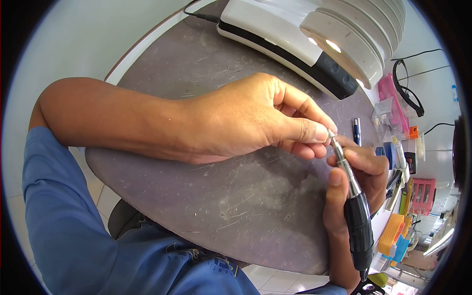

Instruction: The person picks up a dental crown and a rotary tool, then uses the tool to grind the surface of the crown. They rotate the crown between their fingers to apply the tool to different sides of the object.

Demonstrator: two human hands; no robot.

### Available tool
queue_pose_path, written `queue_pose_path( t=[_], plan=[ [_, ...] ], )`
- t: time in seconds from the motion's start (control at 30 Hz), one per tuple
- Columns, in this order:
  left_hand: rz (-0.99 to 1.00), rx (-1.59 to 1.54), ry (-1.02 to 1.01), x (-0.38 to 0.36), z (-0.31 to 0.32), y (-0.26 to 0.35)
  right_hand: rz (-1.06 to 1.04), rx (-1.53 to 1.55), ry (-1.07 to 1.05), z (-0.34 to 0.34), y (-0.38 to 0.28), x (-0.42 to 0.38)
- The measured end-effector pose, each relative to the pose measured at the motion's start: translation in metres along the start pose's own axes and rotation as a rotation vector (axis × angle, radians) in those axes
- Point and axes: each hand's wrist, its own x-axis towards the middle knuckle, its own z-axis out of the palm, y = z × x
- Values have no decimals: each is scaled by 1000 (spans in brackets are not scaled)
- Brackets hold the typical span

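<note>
Black-and-silver handpiece [359, 226] slants upward in the right hand [366, 169], above the right part of the tabletop [265, 211]—its dark rear end reaches, in this view, past the near edge. The right thumb and fingers are clamped around the ribbed metal nose. At the tip, the left hand [241, 115] pinches a small pale piece [331, 133] between thumb and index finger, the other fingers curled beneath; whether the piece sits in the nose or only touches it, I cannot tell.

Between the left forearm and the curved near edge runs a broad stretch of scratched surface, bounded to the right by the right forearm. A narrower strip separates the left hand from the white lamp base [268, 32], with the round lamp head [351, 44] leaning over the far side. Just beyond the right fingers—a blue pen [356, 132], near the crowded right edge.
</note>
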Motion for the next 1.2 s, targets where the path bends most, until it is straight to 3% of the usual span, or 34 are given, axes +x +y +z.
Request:
queue_pose_path(
  t=[0.27, 0.47, 0.57, 0.63, 1.2],
  plan=[
    [0, -24, -13, 1, -1, -1, 84, -29, -33, -2, -7, 0],
    [7, 27, -55, 0, -4, -4, 104, -71, 64, 0, -8, -2],
    [17, 80, -31, 0, -4, 0, 14, -15, 68, 0, -2, 0],
    [18, 109, 9, -1, -2, -2, -164, -35, 16, 0, 1, 0],
    [38, -60, 41, 0, -1, -3, -184, -30, -61, 4, 0, -5]
  ],
)
